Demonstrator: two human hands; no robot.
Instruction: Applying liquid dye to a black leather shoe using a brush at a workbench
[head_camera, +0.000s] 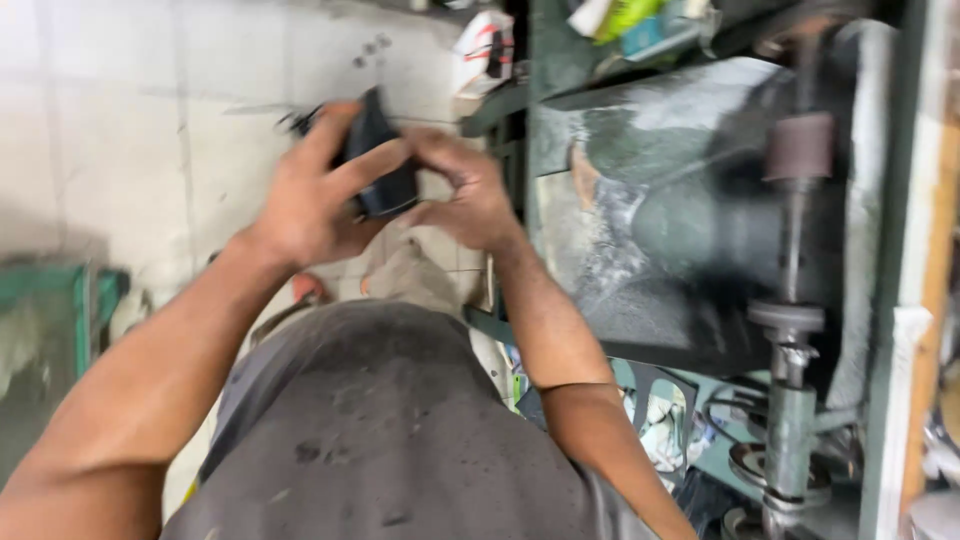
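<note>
A dark, curved shoe part (375, 160) is being held up in front of the chest, above the pale tiled floor (120, 150). It is being gripped from the left by the left hand (310, 190), whose fingers are wrapped over its top and side. The right hand (465, 190) is being pressed against its right edge, fingers curled closed on it. Motion blur is hiding finer detail. A dusty green machine (680, 210) with an upright spindle (795, 260) is being seen just to the right.
</note>
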